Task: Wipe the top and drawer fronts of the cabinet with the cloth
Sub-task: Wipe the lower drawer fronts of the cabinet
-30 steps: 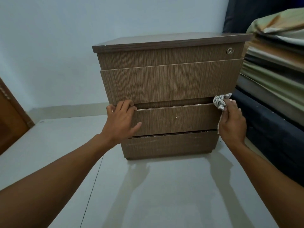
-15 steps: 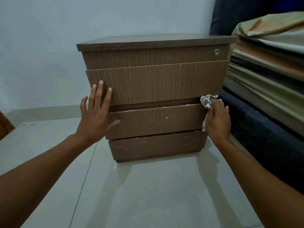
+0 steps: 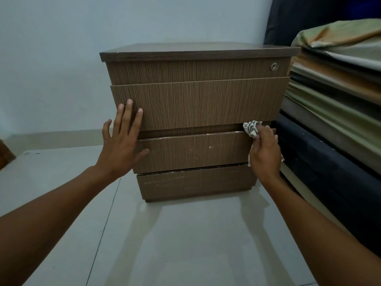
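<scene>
The left grip (image 3: 121, 145) has let go of the lower-middle drawer front (image 3: 195, 151) and now lies open, fingers straight, on the left front edge of the cabinet (image 3: 195, 51). The right grip (image 3: 265, 153) pinches the bunched cloth (image 3: 251, 129) against that drawer front's top right corner.

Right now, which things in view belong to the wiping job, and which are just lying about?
Job: cabinet, cloth gripped by right hand, left hand open against its front.
Lying about: stacked bedding at the right, brown wooden piece at the left edge.
</scene>
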